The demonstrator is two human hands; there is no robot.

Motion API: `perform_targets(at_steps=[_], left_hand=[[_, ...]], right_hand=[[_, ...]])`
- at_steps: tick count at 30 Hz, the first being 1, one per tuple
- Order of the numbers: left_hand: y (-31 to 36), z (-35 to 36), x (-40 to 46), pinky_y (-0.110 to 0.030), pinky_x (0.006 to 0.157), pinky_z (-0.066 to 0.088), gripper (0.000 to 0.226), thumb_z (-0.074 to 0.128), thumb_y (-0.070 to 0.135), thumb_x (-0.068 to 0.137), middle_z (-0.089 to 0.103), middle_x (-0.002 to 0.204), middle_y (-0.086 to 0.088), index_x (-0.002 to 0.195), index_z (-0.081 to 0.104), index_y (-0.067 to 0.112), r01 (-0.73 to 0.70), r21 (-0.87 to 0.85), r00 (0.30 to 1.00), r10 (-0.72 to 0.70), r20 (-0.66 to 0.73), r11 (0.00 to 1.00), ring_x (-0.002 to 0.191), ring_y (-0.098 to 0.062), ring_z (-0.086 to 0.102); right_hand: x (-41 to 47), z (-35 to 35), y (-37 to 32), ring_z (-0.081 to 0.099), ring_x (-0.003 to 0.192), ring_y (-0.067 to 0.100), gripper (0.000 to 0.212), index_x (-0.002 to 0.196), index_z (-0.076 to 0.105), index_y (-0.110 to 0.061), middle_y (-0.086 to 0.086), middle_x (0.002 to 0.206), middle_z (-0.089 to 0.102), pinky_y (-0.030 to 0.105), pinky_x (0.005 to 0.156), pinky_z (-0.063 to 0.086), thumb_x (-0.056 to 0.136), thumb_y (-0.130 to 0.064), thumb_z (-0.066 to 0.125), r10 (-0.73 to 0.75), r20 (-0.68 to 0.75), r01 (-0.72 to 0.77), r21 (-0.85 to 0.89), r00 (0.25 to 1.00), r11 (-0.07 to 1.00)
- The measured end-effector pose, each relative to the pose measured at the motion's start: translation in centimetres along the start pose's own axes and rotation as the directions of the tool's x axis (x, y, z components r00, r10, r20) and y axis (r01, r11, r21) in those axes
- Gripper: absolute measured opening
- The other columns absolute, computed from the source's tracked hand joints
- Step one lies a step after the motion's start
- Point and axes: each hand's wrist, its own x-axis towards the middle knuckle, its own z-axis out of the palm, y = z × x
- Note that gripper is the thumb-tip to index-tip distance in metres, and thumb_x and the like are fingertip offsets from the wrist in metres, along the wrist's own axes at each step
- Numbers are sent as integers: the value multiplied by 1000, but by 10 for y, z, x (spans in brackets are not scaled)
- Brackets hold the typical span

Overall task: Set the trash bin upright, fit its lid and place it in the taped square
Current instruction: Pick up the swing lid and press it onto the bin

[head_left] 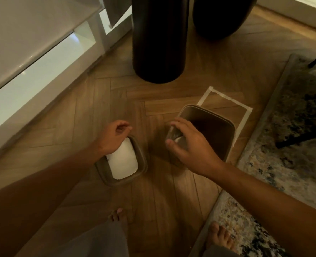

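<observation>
The brown trash bin [219, 134] stands upright on the wood floor with its dark open mouth facing up. Its far side overlaps the near corner of the white taped square [229, 99]. My right hand [188, 143] lies over the bin's near-left rim, fingers spread and thumb against the outer wall. The lid [123, 160], a brown frame with a white flap, lies flat on the floor to the left of the bin. My left hand [114, 137] curls its fingers around the lid's far end.
Two tall black cylinders [158, 39] [222, 15] stand behind the taped square. A patterned rug [283, 164] borders the floor on the right, with thin black furniture legs on it. A white cabinet [33, 58] runs along the left. My bare feet [220, 236] are at the bottom.
</observation>
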Motion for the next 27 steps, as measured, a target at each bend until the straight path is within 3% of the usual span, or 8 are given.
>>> perform_targets(at_steps=[5, 9, 12, 15, 18, 19, 22, 27], left_hand=[[-44, -22, -11, -6, 75, 45, 30, 63, 27, 101, 66, 106, 3, 125, 68, 9, 120, -20, 990, -122, -76, 993, 92, -1, 63], [-83, -35, -21, -41, 103, 51, 42, 63, 34, 100, 69, 125, -9, 133, 65, 8, 214, -79, 970, -221, -99, 974, 115, -24, 65], [-116, -36, -31, -33, 99, 45, 52, 63, 35, 100, 62, 139, -14, 143, 57, 6, 301, -116, 943, -313, -111, 947, 126, -28, 60], [-138, -25, -40, -28, 99, 40, 59, 65, 34, 99, 56, 148, -14, 150, 48, 8, 357, -192, 919, -380, -101, 914, 134, -27, 55], [-156, -14, -46, -30, 100, 37, 66, 65, 36, 98, 53, 150, -10, 154, 41, 11, 392, -179, 909, -410, -74, 902, 135, -24, 51], [-163, -11, -49, -31, 99, 39, 66, 65, 36, 98, 54, 148, -9, 154, 40, 11, 404, -194, 907, -420, -44, 894, 133, -22, 52], [-176, -4, -54, -41, 105, 47, 63, 64, 42, 97, 57, 145, -6, 151, 44, 18, 433, -225, 897, -443, 6, 873, 130, -26, 57], [-180, 1, -51, -44, 100, 54, 49, 59, 45, 96, 69, 127, 4, 140, 57, 23, 427, -216, 899, -439, -7, 878, 114, -18, 66]], right_hand=[[31, 47, -23, 42, 145, 12, 56, 153, 49, -23, -5, 160, 44, 43, 116, 44, 102, -40, 63, 32, 1, -32, 114, 999, 993], [58, 98, -32, 45, 144, 17, 57, 154, 47, -21, 1, 158, 47, 45, 116, 43, 102, -40, 63, 103, 41, -109, 191, 994, 976], [76, 141, -34, 45, 144, 20, 60, 156, 44, -20, 3, 158, 46, 36, 115, 40, 102, -39, 63, 164, 91, -179, 202, 982, 963], [88, 172, -30, 47, 140, 19, 59, 155, 45, -18, 4, 156, 47, 22, 101, 35, 103, -39, 62, 237, 83, -248, 187, 968, 950], [92, 196, -17, 51, 127, 12, 53, 151, 49, -18, -2, 140, 54, 9, 91, 36, 103, -36, 62, 280, 68, -288, 175, 958, 942], [92, 204, -13, 53, 127, 14, 50, 147, 50, -18, -4, 136, 54, 11, 92, 41, 102, -34, 63, 290, 77, -299, 177, 954, 938], [87, 228, 1, 50, 138, 26, 64, 154, 41, -13, 6, 151, 49, 43, 110, 48, 99, -30, 69, 362, 114, -376, 146, 925, 915], [80, 238, 15, 42, 148, 30, 84, 165, 19, -20, 7, 164, 40, 53, 115, 43, 99, -28, 70, 427, 193, -456, 143, 883, 878]])
